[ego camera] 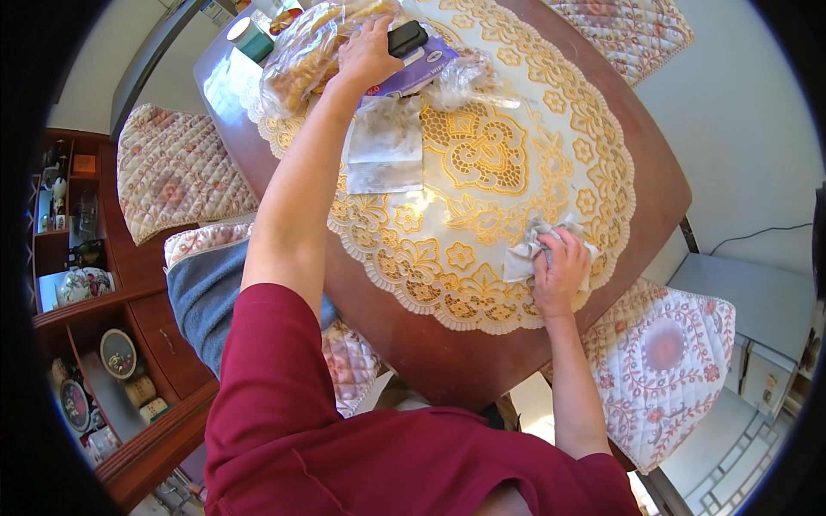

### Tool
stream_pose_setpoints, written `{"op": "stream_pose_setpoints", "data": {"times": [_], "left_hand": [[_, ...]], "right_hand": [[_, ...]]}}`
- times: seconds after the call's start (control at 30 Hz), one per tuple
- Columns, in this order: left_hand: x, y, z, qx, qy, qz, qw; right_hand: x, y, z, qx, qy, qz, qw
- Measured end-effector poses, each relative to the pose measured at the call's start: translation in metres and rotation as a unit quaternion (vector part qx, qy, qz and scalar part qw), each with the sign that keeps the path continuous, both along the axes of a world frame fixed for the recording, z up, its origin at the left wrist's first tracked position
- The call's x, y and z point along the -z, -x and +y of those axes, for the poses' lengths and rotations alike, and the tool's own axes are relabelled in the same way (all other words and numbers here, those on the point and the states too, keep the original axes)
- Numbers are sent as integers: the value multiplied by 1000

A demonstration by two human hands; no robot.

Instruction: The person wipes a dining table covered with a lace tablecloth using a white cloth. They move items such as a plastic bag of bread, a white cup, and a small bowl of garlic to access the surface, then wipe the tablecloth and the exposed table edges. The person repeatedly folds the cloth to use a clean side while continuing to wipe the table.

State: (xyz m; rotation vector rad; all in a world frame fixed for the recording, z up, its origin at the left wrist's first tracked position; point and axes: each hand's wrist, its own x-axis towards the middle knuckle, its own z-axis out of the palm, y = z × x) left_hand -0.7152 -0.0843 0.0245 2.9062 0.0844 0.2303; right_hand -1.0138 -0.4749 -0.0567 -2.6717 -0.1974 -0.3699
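My right hand (pixel 560 271) grips a crumpled, grey-smudged wipe (pixel 526 255) against the lace-patterned tablecloth (pixel 474 219), near its right front edge. My left hand (pixel 369 57) reaches to the far side of the table. It rests between a clear plastic bag of bread (pixel 303 61) and a purple pack of wipes (pixel 423 68), touching the things there; whether it grasps any of them is unclear. A black plastic lid or case (pixel 408 39) sits on the purple pack. Below the pack, a soiled wipe (pixel 385 148) lies spread on the cloth, partly behind my left forearm.
A crumpled clear plastic bag (pixel 468 80) lies right of the pack. A green-and-white container (pixel 250 40) stands at the far left. Quilted chair covers (pixel 664 367) surround the brown table (pixel 445 361). Left is a wooden cabinet (pixel 155 322); a blue-grey cloth (pixel 206 297) drapes one chair.
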Motion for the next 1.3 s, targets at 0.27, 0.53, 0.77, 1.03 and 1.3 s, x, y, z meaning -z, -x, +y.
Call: {"op": "stream_pose_setpoints", "data": {"times": [0.27,0.53,0.77,1.03,1.3], "left_hand": [[3,23,3,-37,-22,-5,999],[2,52,-9,-78,-5,-82,994],[55,193,-139,63,186,-139,971],[85,247,-185,67,26,-54,996],[79,248,-185,65,16,-29,997]], "right_hand": [[-3,1,1,-3,-4,-11,1000],[-8,2,1,-6,-32,-28,999],[-13,-8,-26,-89,-6,-29,996],[31,-143,-262,99,113,-98,984],[24,-167,-160,-39,23,-116,992]]}}
